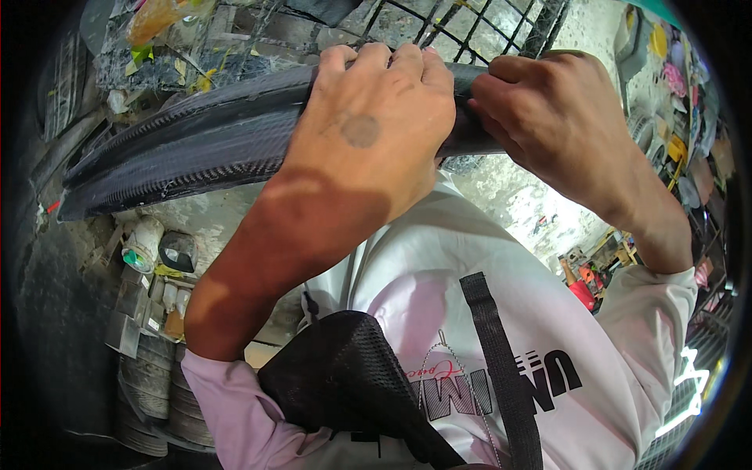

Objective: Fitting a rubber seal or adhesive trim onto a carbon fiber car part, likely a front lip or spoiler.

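Observation:
A black bicycle tyre (188,141) with fine tread arcs across the upper half of the view, from the far left to under my hands. My left hand (368,133) grips it from above, fingers curled over its upper edge. My right hand (548,117) pinches the tyre's edge just to the right, knuckles close to the left hand. Both forearms come up from a pale pink shirt (439,313) with a black strap (501,368) and a black mesh piece (352,376) on the chest.
A black metal grid (439,27) stands behind the tyre. Bottles and cans (145,247) sit on the ground at the left, above stacked tyres (157,392). Colourful goods (674,86) hang at the far right. A red object (581,294) lies on the concrete floor.

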The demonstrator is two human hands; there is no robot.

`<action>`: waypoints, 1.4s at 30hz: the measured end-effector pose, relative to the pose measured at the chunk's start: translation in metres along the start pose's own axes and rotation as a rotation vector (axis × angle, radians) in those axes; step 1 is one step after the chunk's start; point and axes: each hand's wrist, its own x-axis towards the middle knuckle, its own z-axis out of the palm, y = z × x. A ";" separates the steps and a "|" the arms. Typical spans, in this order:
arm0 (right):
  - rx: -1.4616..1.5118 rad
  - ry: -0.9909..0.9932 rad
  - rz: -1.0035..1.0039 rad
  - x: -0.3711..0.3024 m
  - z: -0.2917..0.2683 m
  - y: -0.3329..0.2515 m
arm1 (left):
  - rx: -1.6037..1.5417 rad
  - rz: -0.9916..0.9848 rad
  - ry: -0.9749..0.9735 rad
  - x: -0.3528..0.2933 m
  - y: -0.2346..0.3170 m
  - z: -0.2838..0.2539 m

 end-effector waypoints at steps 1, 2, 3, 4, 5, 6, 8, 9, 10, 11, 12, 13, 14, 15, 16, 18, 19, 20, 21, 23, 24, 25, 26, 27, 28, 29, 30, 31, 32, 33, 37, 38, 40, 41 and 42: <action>0.019 0.010 -0.025 -0.001 0.000 0.002 | 0.008 -0.001 0.013 0.000 0.000 0.002; 0.019 0.009 -0.021 0.001 -0.001 0.002 | 0.017 -0.002 0.026 0.000 0.000 0.003; 0.014 -0.031 -0.020 0.005 -0.004 0.001 | 0.015 0.002 0.025 0.001 0.000 0.002; 0.009 -0.070 -0.024 0.007 -0.006 0.001 | 0.009 -0.004 0.009 0.001 0.000 0.000; 0.009 -0.069 -0.023 0.008 -0.007 0.003 | 0.004 -0.010 -0.006 0.001 0.001 -0.001; 0.022 -0.076 -0.029 0.009 -0.007 0.005 | 0.004 -0.010 -0.006 0.001 0.001 -0.001; 0.032 -0.083 -0.030 0.010 -0.007 0.008 | 0.001 0.007 -0.006 0.001 0.001 -0.002; 0.034 -0.092 -0.035 0.010 -0.008 0.009 | 0.000 0.009 -0.005 0.001 0.000 -0.001; 0.036 -0.099 -0.041 0.010 -0.008 0.010 | 0.007 0.042 0.037 0.000 0.000 0.001; 0.035 -0.099 -0.039 0.009 -0.007 0.012 | 0.014 0.075 0.080 -0.001 0.000 0.002; 0.074 -0.088 -0.043 0.009 -0.006 0.015 | 0.013 0.078 0.080 -0.002 0.001 0.002; 0.111 -0.078 -0.044 0.009 -0.005 0.018 | 0.018 0.083 0.070 -0.003 0.000 0.001; 0.149 -0.078 -0.053 0.009 -0.003 0.021 | 0.023 0.089 0.059 -0.004 0.000 0.001; 0.145 -0.081 -0.046 0.008 -0.001 0.024 | 0.019 0.095 0.062 -0.005 -0.001 0.002; 0.203 -0.067 -0.042 0.008 0.001 0.028 | -0.009 0.090 0.077 -0.006 -0.001 0.004; 0.339 -0.027 -0.046 0.003 0.013 0.036 | -0.045 0.086 0.098 -0.006 -0.002 0.006; 0.335 -0.038 -0.045 -0.002 0.015 0.037 | -0.024 0.069 0.093 -0.006 -0.002 0.007; 0.356 -0.028 -0.009 -0.007 0.017 0.038 | -0.004 0.051 0.086 -0.007 -0.003 0.008; 0.378 -0.019 0.027 -0.012 0.020 0.039 | -0.015 0.050 0.089 -0.006 -0.002 0.006; 0.427 0.046 0.058 -0.023 0.028 0.036 | 0.013 0.040 0.021 -0.004 0.001 -0.001; 0.404 0.086 0.046 -0.024 0.029 0.033 | 0.014 0.043 0.016 -0.005 0.001 0.000; 0.380 0.121 0.039 -0.022 0.028 0.031 | 0.019 0.051 0.040 -0.005 -0.002 0.001; 0.382 0.120 0.046 -0.020 0.026 0.028 | 0.026 0.058 0.063 -0.004 -0.003 0.001; 0.356 0.097 0.059 -0.018 0.024 0.025 | 0.025 0.063 0.058 -0.004 -0.003 0.002; 0.328 0.076 0.070 -0.016 0.023 0.023 | 0.031 0.059 0.051 -0.004 -0.003 0.001; 0.330 0.078 0.074 -0.014 0.024 0.022 | 0.038 0.055 0.045 -0.003 -0.003 0.001; 0.302 0.088 0.062 -0.013 0.025 0.022 | 0.039 0.057 0.042 -0.003 -0.003 0.000; 0.272 0.097 0.048 -0.012 0.026 0.022 | 0.038 0.057 0.039 -0.002 -0.003 0.001; 0.273 0.098 0.049 -0.012 0.025 0.021 | 0.037 0.057 0.036 -0.002 -0.003 0.001; 0.227 0.094 0.046 -0.012 0.024 0.019 | 0.036 0.058 0.036 -0.002 -0.003 0.001; 0.143 0.076 0.056 -0.012 0.018 0.014 | 0.023 0.064 0.055 -0.003 -0.002 0.000; 0.143 0.075 0.053 -0.011 0.018 0.013 | 0.019 0.066 0.054 -0.003 -0.002 0.000; 0.128 0.096 0.039 -0.010 0.018 0.013 | 0.013 0.065 0.049 -0.003 -0.002 -0.001; 0.127 0.093 0.037 -0.010 0.018 0.013 | 0.007 0.067 0.044 -0.003 -0.003 -0.001; 0.112 0.084 0.032 -0.010 0.016 0.012 | 0.005 0.065 0.046 -0.003 -0.004 0.000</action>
